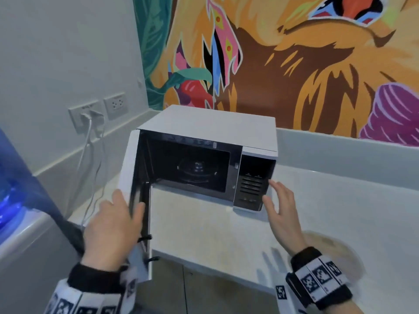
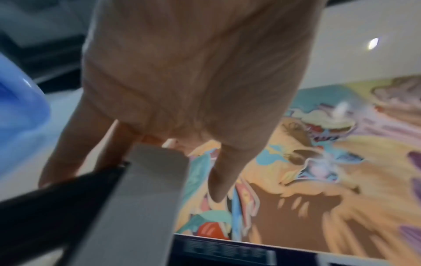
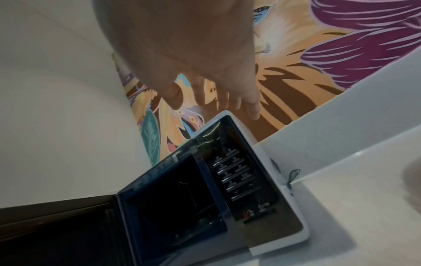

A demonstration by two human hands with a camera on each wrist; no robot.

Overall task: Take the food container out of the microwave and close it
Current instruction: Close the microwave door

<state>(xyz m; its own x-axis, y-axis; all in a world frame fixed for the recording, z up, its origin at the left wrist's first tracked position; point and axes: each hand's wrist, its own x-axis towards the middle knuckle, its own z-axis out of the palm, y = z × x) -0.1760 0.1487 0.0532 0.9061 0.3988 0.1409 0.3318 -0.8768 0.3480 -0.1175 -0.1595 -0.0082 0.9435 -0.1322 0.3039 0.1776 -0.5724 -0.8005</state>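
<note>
The microwave (image 1: 204, 159) sits mid-frame with its door (image 1: 136, 189) swung wide at lower left. The left hand (image 1: 113, 225) grasps the door's edge, fingers (image 2: 75, 154) wrapped round it, while the right hand (image 1: 281, 211), fingers (image 3: 250, 106) released and spread, hovers by the control panel (image 1: 254, 186). The cavity looks bare — only the turntable (image 1: 196, 171) shows; a blurred round shape on the bench (image 1: 204, 230) at lower right may be the food container. A hard swing could slide the microwave backward, or pinch fingers at the door's edge.

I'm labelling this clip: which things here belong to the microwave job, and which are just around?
Job: microwave, its open door, left hand gripping the door edge, right hand open beside the control panel.
Around: wall sockets, cables, mural, blue bottle, counter.
</note>
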